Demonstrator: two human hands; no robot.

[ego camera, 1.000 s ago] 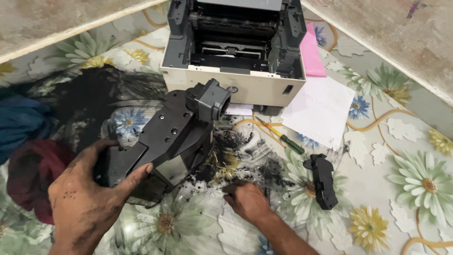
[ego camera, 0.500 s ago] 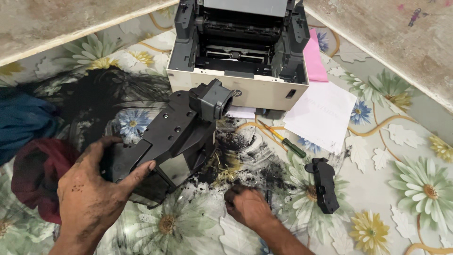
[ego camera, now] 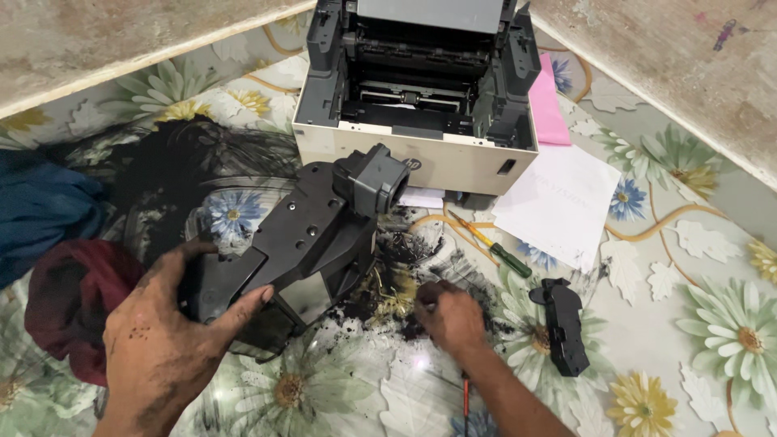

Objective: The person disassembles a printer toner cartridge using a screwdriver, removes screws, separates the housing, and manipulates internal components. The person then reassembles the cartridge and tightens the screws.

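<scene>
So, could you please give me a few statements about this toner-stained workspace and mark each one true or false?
1. The left hand grips the black cartridge unit. True.
2. The printer has its top closed. False: it stands open, showing its inside.
3. The right hand rests in spilled black toner powder. True.
4. The screwdriver lies inside the printer. False: it lies on the floral sheet, near the white paper.
5. A small black part lies right of the right hand. True.

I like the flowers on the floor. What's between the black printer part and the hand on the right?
In the head view, spilled black powder lies between the black printer part and the right hand, covering the flowered sheet.
</scene>
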